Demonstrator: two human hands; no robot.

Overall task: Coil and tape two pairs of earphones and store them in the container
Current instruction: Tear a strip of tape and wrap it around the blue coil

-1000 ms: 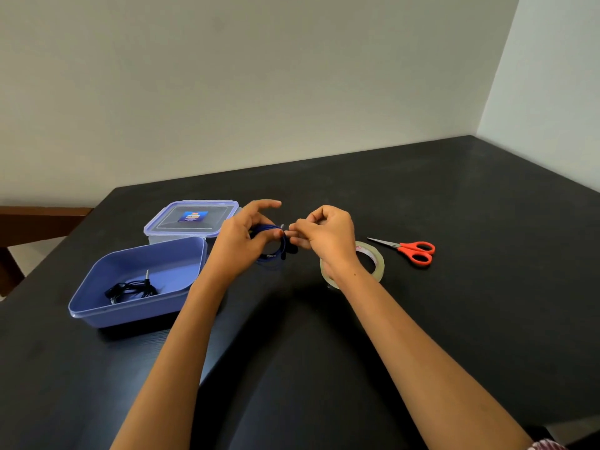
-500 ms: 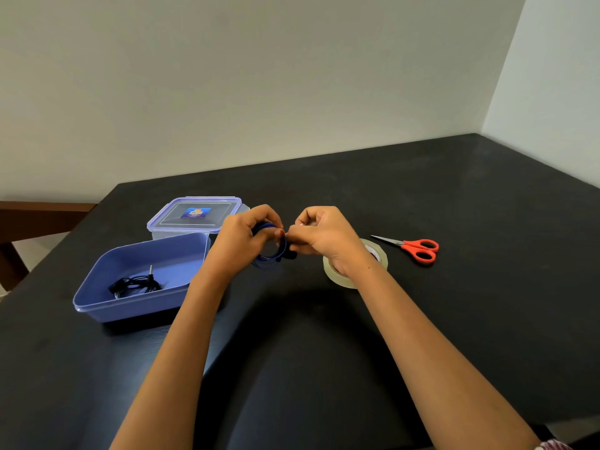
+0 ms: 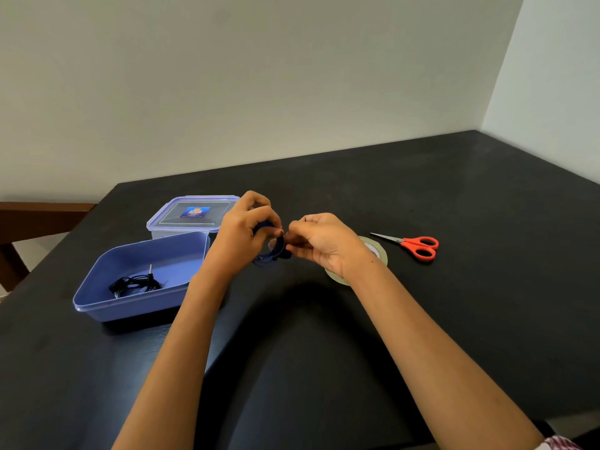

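My left hand (image 3: 242,233) grips a coiled pair of dark blue earphones (image 3: 274,250) above the black table. My right hand (image 3: 324,243) pinches the coil's right side with fingertips; what is between them is too small to tell. A black coiled pair of earphones (image 3: 134,284) lies inside the open blue container (image 3: 97,306) at the left. The roll of clear tape (image 3: 376,254) lies flat on the table, partly hidden behind my right wrist.
Red-handled scissors (image 3: 417,246) lie to the right of the tape. A second, lidded clear container (image 3: 191,216) stands behind the blue one. A wooden chair (image 3: 35,219) shows past the table's left edge. Walls close the far side and right.
Both hands stayed together on the blue coil. My left fingers have curled more tightly over it, and my right fingertips shifted slightly along its right side.
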